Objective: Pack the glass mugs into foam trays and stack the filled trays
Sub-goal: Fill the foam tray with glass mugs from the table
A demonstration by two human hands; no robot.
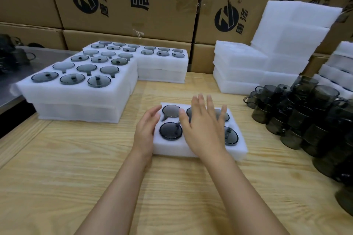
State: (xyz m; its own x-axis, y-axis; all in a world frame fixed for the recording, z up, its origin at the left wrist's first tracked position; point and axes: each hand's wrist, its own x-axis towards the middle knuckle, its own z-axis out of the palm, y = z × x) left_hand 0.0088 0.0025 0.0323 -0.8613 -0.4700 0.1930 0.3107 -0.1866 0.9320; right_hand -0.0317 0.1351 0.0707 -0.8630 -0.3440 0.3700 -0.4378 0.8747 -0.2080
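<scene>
A white foam tray (194, 149) lies in the middle of the wooden table, its round pockets filled with dark smoky glass mugs (170, 130). My left hand (146, 129) rests against the tray's left edge with fingers straight. Over the middle of the tray my right hand (203, 129) is spread flat with fingers apart, hiding the centre pockets. Whether it touches the mugs I cannot tell.
Stacks of filled foam trays (76, 89) stand at the left and back (162, 63). Empty foam trays (240, 70) are piled at the back right. Loose stacked dark mugs (305, 116) crowd the right side. Cardboard boxes (124, 5) form a wall behind.
</scene>
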